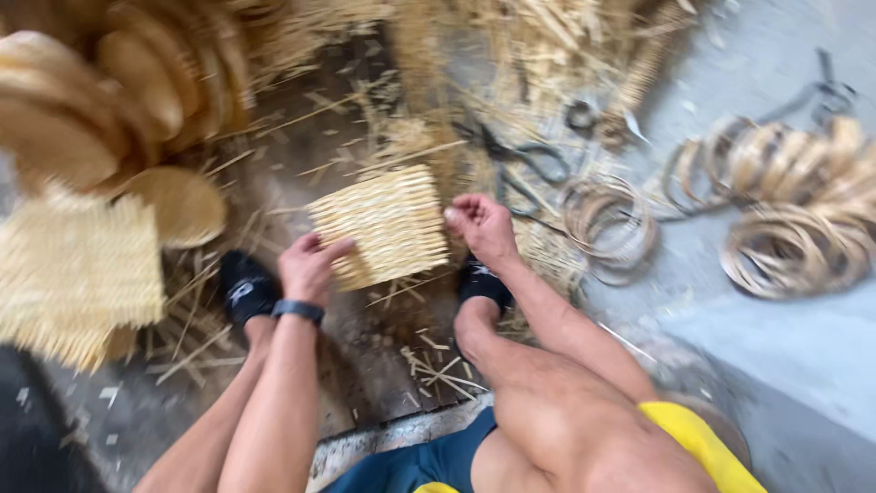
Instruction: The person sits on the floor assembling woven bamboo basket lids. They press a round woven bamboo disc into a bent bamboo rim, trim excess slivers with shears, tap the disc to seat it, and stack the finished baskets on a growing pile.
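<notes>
While I sit low over the floor with my knees spread, the square woven mat [383, 225] lies between my two feet, tilted a little, its far edge higher in view than its near one. What I fear most is the weave slipping: the loose straw ends along its near edge look free, and if I tug unevenly from one side the strips could slide out of line or snap. The picture is blurred with movement, so my hold may be less sure than it feels.

My left hand [307, 267] is at the mat's near left corner, fingers curled over the edge and gripping it. My right hand [484, 228] is clenched at the mat's right edge, thumb side up; I judge it pinches a strand or the rim there, though the blur hides exactly what.

The scissors [516, 160] lie just beyond my right hand, blades toward the mat, near enough that a careless reach could catch them. Coils of split cane [610, 219] sit to the right, stacked round woven discs [119, 100] far left, and another square mat [78, 274] near left.
</notes>
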{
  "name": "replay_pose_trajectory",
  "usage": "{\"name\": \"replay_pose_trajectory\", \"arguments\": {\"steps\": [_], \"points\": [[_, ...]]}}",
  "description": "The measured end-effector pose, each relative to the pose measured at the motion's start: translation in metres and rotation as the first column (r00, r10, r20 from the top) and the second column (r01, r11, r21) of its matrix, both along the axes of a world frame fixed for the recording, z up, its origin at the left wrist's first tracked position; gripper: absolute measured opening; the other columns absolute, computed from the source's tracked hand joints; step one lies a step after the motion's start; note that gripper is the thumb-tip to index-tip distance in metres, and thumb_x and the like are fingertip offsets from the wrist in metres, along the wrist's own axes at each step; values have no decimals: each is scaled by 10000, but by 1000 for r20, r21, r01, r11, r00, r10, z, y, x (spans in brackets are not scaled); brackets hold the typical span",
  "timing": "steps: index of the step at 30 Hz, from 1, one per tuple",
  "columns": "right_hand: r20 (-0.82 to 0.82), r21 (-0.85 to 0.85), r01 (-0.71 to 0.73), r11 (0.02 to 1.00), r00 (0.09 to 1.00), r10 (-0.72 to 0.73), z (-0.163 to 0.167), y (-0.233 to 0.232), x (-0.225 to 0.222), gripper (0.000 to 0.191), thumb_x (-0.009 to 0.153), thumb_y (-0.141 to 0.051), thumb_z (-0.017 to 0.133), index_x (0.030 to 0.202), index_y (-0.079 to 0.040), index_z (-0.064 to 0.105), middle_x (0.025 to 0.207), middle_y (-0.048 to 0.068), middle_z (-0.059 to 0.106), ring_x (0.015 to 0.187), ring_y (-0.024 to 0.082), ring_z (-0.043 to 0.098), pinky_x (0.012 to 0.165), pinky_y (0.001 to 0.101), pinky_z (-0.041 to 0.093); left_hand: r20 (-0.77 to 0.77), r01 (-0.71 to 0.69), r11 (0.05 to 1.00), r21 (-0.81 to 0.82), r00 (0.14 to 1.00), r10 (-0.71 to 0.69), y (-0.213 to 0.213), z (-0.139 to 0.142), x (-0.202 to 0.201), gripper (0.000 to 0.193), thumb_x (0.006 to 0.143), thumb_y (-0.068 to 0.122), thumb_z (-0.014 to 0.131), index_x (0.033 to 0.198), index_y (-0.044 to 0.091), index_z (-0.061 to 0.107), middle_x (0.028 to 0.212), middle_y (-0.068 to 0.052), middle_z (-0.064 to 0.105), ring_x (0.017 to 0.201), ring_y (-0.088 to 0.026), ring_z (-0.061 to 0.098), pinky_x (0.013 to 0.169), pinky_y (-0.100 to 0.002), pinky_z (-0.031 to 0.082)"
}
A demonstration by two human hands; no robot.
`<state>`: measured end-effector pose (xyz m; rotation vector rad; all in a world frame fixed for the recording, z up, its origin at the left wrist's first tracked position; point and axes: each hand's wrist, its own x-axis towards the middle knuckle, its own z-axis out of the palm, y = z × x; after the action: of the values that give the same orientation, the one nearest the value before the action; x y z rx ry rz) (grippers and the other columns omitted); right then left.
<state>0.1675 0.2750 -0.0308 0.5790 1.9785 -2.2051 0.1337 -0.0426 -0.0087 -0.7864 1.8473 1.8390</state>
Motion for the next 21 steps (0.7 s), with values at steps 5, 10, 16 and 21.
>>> {"name": "replay_pose_trajectory", "arguments": {"steps": [5,10,16,21], "points": [[-237,515,580,632,804,-545,12,154,43,141,984,-126,740,1041,-18,670,904,40,704,774,124,658,698,265,557,-75,44,958,-285,995,-68,3,12,13,766,727,171,894,1373,-20,530,1024,-94,692,877,-147,649,756,-270,534],[323,901,-15,434,692,-646,16,235,103,476,717,-497,904,898,-75,775,928,175,755,869,320,714,803,421,556,-230,-140,907,-397,972,50,-2,31,14,860,791,226,879,1462,-17,399,1229,-133,593,1034,-169,631,826,-297,556],[343,894,-86,439,762,-549,48,223,68,283,817,-389,755,985,-173,826,998,166,781,945,362,742,840,458,583,-616,-246,837,-488,777,-131,36,98,-13,748,832,171,868,1452,7,482,1281,-152,553,1040,-206,612,872,-347,550],[-193,846,11,534,938,287,188,159,-9,159,946,-63,617,1100,-61,654,962,136,715,838,315,714,718,408,569,-721,98,922,-374,595,-355,121,192,-44,326,899,344,780,1108,96,742,1068,-91,727,896,-150,690,704,-284,603]]}}
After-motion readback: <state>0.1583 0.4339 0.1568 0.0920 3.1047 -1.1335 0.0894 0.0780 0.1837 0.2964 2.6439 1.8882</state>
